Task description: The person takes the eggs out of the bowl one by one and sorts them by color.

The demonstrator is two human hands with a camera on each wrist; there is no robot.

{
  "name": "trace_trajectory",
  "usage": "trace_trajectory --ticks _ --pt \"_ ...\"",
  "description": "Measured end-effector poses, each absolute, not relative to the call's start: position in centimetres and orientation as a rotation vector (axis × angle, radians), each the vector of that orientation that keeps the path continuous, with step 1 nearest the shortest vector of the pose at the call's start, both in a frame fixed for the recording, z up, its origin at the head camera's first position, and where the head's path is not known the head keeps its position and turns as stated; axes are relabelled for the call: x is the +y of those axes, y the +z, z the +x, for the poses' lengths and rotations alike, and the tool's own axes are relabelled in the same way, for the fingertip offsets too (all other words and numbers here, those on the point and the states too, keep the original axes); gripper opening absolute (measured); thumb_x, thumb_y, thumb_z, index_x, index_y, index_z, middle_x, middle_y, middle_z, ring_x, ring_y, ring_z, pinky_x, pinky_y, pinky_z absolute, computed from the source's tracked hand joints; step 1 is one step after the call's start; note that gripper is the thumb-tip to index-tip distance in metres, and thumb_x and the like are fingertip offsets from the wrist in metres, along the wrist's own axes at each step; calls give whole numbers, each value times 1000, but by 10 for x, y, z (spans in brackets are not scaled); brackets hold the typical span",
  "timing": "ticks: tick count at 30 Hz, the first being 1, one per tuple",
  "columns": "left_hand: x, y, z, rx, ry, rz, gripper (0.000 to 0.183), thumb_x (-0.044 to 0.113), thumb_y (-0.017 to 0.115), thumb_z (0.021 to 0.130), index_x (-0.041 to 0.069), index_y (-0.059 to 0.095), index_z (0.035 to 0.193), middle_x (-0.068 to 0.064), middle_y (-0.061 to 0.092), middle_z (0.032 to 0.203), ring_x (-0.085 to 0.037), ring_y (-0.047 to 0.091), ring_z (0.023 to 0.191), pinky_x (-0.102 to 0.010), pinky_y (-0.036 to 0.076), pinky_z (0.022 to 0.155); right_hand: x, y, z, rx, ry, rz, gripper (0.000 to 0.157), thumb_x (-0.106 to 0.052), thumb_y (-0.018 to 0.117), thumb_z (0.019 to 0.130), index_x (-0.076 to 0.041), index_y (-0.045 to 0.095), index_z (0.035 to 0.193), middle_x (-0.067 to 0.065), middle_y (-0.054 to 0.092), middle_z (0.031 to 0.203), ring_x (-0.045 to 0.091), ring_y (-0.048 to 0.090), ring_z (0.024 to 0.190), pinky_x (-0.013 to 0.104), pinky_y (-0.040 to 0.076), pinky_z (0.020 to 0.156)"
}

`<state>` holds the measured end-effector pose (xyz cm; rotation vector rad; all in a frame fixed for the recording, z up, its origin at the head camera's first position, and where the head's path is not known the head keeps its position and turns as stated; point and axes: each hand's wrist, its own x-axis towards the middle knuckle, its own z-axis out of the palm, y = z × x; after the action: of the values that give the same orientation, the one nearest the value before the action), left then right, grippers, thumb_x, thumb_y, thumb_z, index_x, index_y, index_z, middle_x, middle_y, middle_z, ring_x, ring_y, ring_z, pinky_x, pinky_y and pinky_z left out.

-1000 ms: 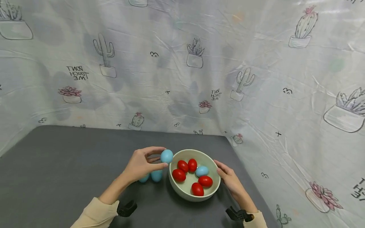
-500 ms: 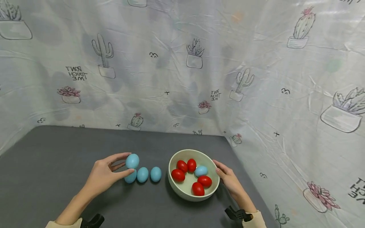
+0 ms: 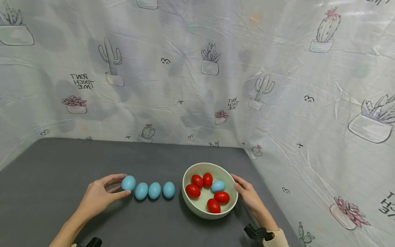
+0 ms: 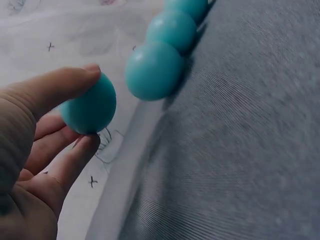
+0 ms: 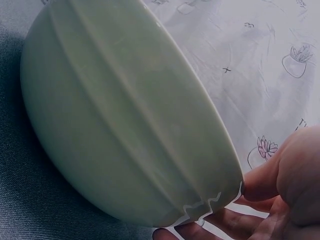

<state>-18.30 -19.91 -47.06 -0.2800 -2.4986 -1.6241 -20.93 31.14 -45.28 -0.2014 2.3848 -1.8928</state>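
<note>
My left hand (image 3: 103, 193) pinches a blue egg (image 3: 128, 183) between thumb and fingertips, low over the table. It is at the left end of a row of three more blue eggs (image 3: 154, 190). In the left wrist view, a gap shows between the held egg (image 4: 91, 107) and the nearest egg of the row (image 4: 154, 71). My right hand (image 3: 249, 195) holds the right side of a pale green bowl (image 3: 192, 207), thumb by the rim and fingers against the outer wall. Inside the bowl lie several red eggs (image 3: 192, 191) and one blue egg (image 3: 218, 186).
A dark grey cloth (image 3: 92, 154) covers the table. Behind it and along the right side hangs a pale curtain (image 3: 182, 82) printed with cacti. The bowl stands just right of the egg row, near the table's right edge.
My left hand has carried the blue egg from beside the bowl's rim leftward, past the row, and down to its left end. The right hand and the bowl have stayed put.
</note>
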Motion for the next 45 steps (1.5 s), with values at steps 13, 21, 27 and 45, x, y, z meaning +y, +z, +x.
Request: trace_trajectory --ticks 13,21,27,45 --pt "-201 -484 -187 -2587 -1582 -252 70 31 89 72 5 60 130 -21 57 131 -33 63 111 -26 56 81 308 -453 -211 2397 -1873 -199 44 -14 44 107 -1 40 149 21 42 147 34 47 129 35 48 99" --pt "-198 -488 -188 -2610 -1630 -262 74 23 90 72 2 55 134 -23 55 133 -39 57 119 -27 55 86 308 -453 -211 2401 -1866 -203 44 -14 45 107 -1 40 149 22 43 146 34 48 127 34 49 97" --pt "-198 -488 -188 -2594 -1614 -324 77 17 89 72 1 51 137 -22 53 134 -40 53 122 -27 53 90 308 -454 -211 2404 -1869 -195 44 -13 45 107 -1 41 148 21 43 146 34 49 127 35 48 98" --pt "-190 -461 -186 -2631 -1490 -367 78 48 78 82 11 46 143 -20 46 141 -45 50 123 -51 50 93 306 -454 -210 2411 -1873 -208 45 -16 46 107 -2 41 149 20 42 147 34 50 126 34 51 94"
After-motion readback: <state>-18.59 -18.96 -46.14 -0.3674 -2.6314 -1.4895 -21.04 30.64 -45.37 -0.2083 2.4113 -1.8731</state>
